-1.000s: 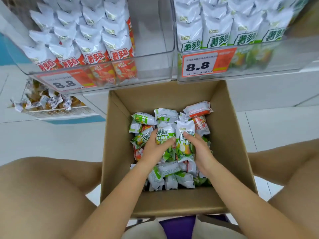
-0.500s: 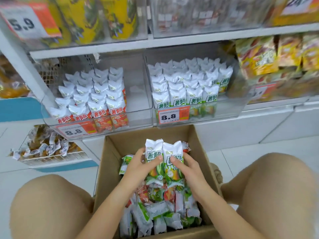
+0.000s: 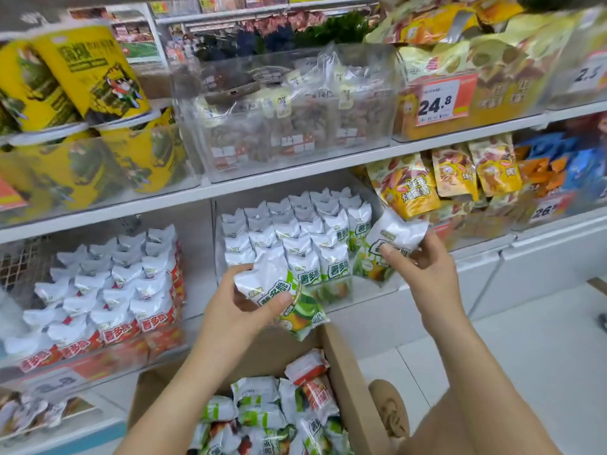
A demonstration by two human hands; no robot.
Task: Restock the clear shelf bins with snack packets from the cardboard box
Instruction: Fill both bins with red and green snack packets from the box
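left hand (image 3: 244, 305) grips green packet (image 3: 289, 300) | right hand (image 3: 423, 267) pinches another packet (image 3: 392, 244) | full clear bin (image 3: 295, 244) just beyond fingertips | box (image 3: 348, 389) below, perhaps half full

green packet bin (image 3: 371, 292) packed full at the back, small open gap at its front right corner, shelf board (image 3: 295, 174) close above

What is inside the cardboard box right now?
The cardboard box holds loose green packets and a few red packets; lower layers and the bottom are covered.
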